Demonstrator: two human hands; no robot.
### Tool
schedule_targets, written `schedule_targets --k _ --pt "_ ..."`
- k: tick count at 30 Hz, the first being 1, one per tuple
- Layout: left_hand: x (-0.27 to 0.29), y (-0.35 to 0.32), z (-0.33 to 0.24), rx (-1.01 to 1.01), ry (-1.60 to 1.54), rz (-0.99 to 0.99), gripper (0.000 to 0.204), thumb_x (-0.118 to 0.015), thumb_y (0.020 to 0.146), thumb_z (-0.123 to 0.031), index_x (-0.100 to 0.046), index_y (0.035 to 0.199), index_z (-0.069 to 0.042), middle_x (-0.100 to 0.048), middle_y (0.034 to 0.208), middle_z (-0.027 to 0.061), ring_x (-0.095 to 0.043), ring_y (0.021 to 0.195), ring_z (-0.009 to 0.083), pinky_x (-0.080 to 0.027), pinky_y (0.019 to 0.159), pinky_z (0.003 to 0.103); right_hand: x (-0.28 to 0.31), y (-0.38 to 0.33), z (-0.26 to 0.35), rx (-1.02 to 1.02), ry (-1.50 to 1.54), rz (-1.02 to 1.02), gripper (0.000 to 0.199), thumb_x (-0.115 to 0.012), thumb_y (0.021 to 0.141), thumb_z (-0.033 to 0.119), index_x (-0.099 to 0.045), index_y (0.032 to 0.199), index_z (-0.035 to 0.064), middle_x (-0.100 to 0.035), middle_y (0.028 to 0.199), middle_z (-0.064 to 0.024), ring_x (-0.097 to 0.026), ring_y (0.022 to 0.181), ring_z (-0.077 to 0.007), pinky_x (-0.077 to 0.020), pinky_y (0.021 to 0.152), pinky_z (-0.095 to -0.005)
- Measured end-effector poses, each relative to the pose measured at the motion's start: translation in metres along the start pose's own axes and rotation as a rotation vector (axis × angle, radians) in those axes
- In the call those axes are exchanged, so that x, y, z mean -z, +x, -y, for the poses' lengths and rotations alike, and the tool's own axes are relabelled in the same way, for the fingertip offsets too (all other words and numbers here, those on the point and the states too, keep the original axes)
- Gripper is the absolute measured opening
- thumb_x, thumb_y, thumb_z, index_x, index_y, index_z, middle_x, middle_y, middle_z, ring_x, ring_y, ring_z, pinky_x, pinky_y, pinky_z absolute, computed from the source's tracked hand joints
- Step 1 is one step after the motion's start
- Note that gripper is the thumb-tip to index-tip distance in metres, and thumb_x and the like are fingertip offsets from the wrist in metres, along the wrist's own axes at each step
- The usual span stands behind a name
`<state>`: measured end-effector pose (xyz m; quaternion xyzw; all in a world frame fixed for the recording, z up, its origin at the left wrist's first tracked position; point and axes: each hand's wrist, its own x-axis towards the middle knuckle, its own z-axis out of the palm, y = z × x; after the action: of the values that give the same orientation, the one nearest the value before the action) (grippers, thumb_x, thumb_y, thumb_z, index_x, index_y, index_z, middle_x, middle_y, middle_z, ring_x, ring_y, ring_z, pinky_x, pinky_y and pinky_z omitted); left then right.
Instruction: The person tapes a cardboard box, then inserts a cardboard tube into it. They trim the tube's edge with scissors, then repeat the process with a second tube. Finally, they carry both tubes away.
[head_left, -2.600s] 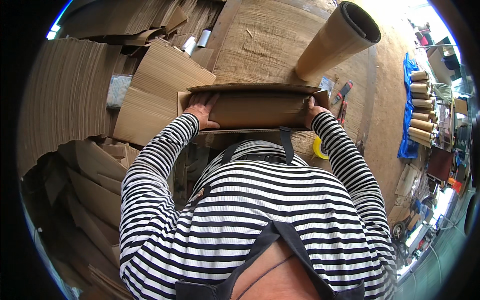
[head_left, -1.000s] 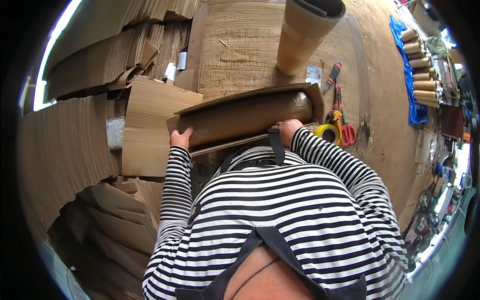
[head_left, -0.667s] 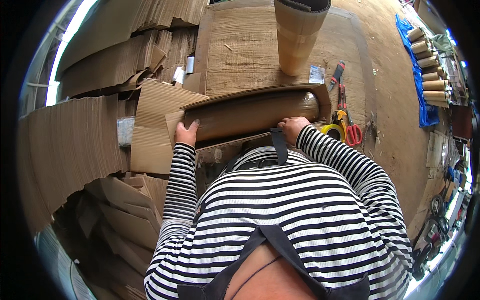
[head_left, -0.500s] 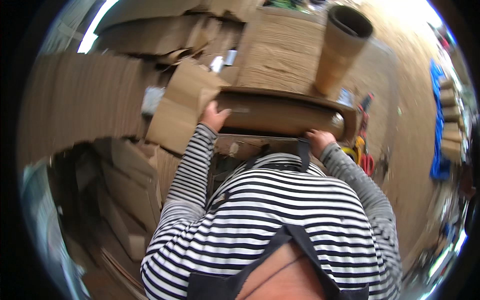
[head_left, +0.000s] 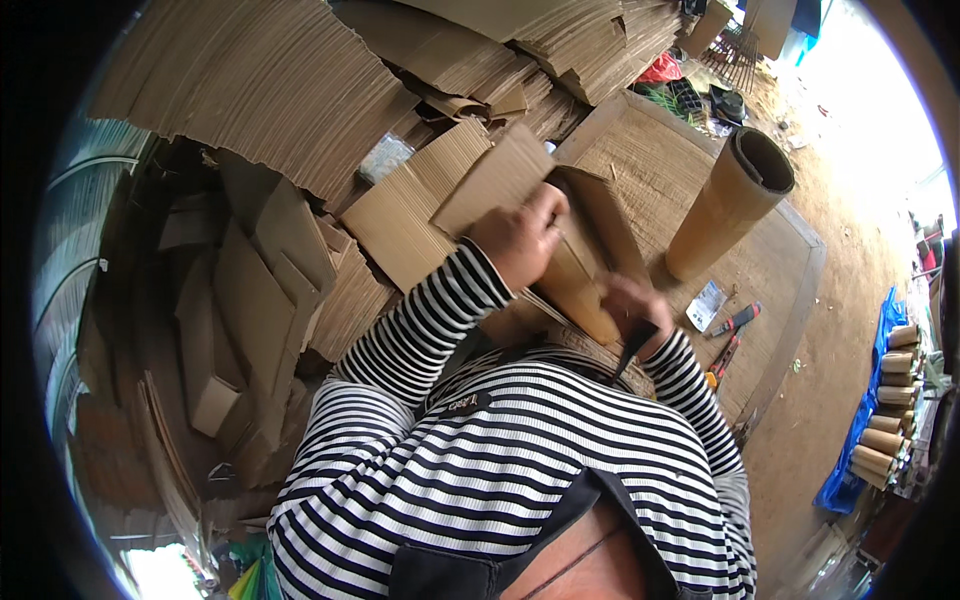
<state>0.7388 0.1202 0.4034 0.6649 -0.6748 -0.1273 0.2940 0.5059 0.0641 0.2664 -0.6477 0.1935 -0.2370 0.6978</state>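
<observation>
A folded brown cardboard piece (head_left: 570,280) lies across my front, its far side raised like a trough. My left hand (head_left: 522,238) is closed in a fist at its left end, against an upright cardboard flap (head_left: 497,182). My right hand (head_left: 637,308) is at the near right end of the folded piece, its fingers smeared by motion. A wide cardboard tube (head_left: 725,215) stands on the board to the right. Near my right hand lie a small white and blue packet (head_left: 706,305), a red and black cutter (head_left: 736,319) and a red-handled tool (head_left: 724,358).
Tall stacks of flat cardboard (head_left: 260,80) rise at the far left. Below them is an open box with cardboard pieces (head_left: 250,310). A wooden board (head_left: 640,140) forms the work surface. Several short tubes (head_left: 885,420) lie on a blue sheet (head_left: 840,480) at the right.
The view has turned, and the folded cardboard now slants from far left to near right. My left hand went from the cardboard's edge to a fist by a raised flap.
</observation>
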Motion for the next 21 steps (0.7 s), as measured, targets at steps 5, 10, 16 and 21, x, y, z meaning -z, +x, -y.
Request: schedule_targets --k 5,10,16,21 --pt "-0.022 -0.022 -0.061 -0.466 0.314 0.056 0.022 -0.063 0.084 -0.015 -0.056 0.097 0.001 -0.065 0.080 0.0161 -0.066 0.071 0.0301 -0.054 0.063 0.038 -0.005 0.020 0.124 0.543 -1.056 -0.164 0.053 -0.063 0.077 0.004 -0.049 0.129 0.0033 -0.053 0.126 -0.0151 -0.061 0.102 -0.0311 -0.0534 0.082 -0.0363" --pt "0.005 -0.013 -0.066 -0.674 0.209 -0.239 0.032 -0.070 0.080 -0.017 -0.063 0.109 -0.004 -0.068 0.095 0.0118 -0.067 0.086 0.0255 -0.056 0.068 0.035 0.010 -0.021 0.120 0.379 -1.054 -0.100 0.040 -0.067 0.075 0.008 -0.060 0.115 0.0046 -0.055 0.121 -0.0131 -0.063 0.094 -0.0285 -0.0544 0.078 -0.0355" --pt "-0.002 0.034 -0.084 -0.582 0.416 0.091 0.041 -0.071 0.080 -0.022 -0.060 0.116 -0.010 -0.061 0.092 0.0066 -0.060 0.079 0.0222 -0.053 0.075 0.035 -0.008 -0.037 0.149 0.061 -1.261 0.005 0.031 -0.071 0.074 0.021 -0.059 0.096 0.0031 -0.056 0.097 -0.0105 -0.062 0.080 -0.0312 -0.0520 0.068 -0.0401" --pt "-0.011 0.099 -0.079 -0.746 0.192 0.519 0.071 -0.069 0.083 -0.037 -0.038 0.144 -0.016 -0.046 0.132 0.0161 -0.045 0.122 0.0308 -0.035 0.108 0.041 -0.006 -0.048 0.143 -0.026 -1.255 -0.028 0.028 -0.071 0.077 0.026 -0.059 0.091 0.0048 -0.055 0.088 -0.0112 -0.062 0.076 -0.0318 -0.0516 0.064 -0.0418"
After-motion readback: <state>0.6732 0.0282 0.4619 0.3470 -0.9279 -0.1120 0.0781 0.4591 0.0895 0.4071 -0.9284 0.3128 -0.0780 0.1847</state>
